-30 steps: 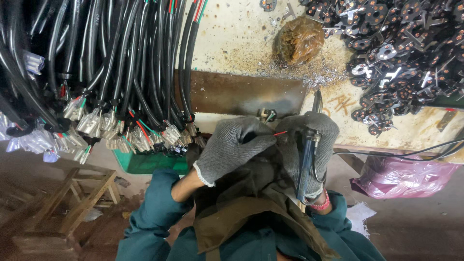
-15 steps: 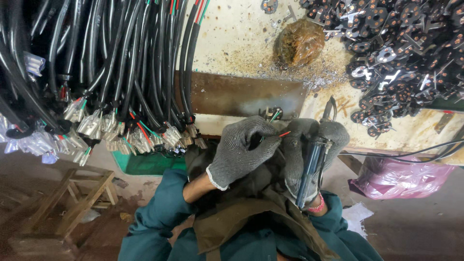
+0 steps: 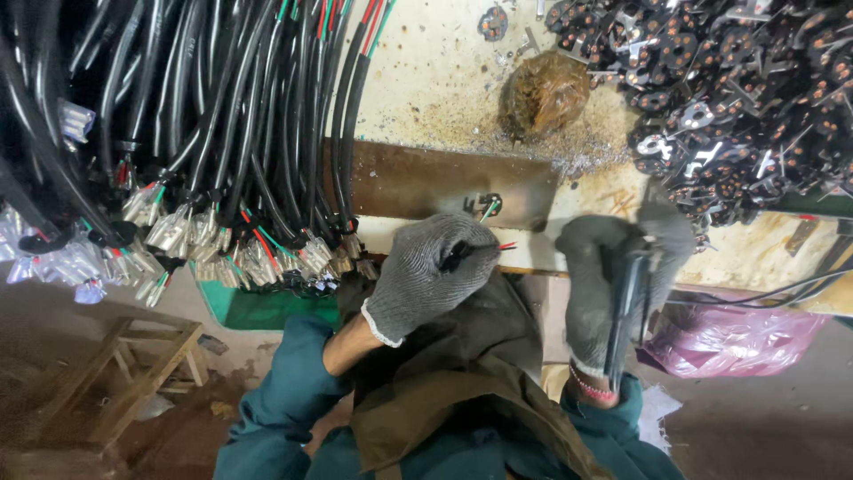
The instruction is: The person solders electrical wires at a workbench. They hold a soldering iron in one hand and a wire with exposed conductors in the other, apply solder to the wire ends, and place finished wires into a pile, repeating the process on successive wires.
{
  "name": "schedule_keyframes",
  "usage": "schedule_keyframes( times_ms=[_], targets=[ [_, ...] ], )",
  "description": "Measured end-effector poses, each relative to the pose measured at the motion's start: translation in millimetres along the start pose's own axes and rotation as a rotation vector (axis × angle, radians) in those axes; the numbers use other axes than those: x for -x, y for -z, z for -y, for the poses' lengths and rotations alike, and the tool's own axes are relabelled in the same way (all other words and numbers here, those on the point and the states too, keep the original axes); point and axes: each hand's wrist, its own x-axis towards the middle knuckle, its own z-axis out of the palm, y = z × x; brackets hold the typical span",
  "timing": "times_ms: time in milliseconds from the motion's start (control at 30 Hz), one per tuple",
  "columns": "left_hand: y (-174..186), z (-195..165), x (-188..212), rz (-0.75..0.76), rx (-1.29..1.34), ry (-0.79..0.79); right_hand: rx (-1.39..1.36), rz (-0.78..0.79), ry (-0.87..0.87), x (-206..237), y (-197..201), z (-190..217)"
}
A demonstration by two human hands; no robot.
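My left hand [image 3: 431,271], in a grey knit glove, is closed around the end of a black cable [image 3: 455,256]; thin red and green wire ends [image 3: 506,245] stick out to the right of the fist. My right hand [image 3: 613,284], also gloved, grips dark pliers [image 3: 626,311] with the handles pointing down toward my wrist. The two hands are a short way apart above my lap, at the front edge of the workbench [image 3: 426,62]. A small black connector with a green wire [image 3: 484,206] lies on the rusty metal plate [image 3: 444,187] just beyond my left hand.
A thick bundle of black cables with metal terminals [image 3: 222,133] hangs over the bench at left. A heap of dark metal plug parts [image 3: 737,89] fills the upper right. A brown lump [image 3: 544,93] sits amid metal filings. A pink plastic bag [image 3: 737,338] and a wooden stool [image 3: 133,373] stand below.
My right hand with the pliers has drawn away to the right of my left hand, opening a gap between them. The left hand still holds the cable end.
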Motion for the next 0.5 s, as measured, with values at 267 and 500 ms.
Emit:
schedule_keyframes(
  times_ms=[267,500],
  targets=[
    [-8.3,6.4,-2.5,0.092,0.132,0.074,0.085,0.142,-0.099,6.7,3.6,1.7],
    [-12.8,-23.2,-22.1,-0.094,0.024,-0.039,-0.079,-0.165,-0.127,6.5,2.1,-34.2]
  ],
)
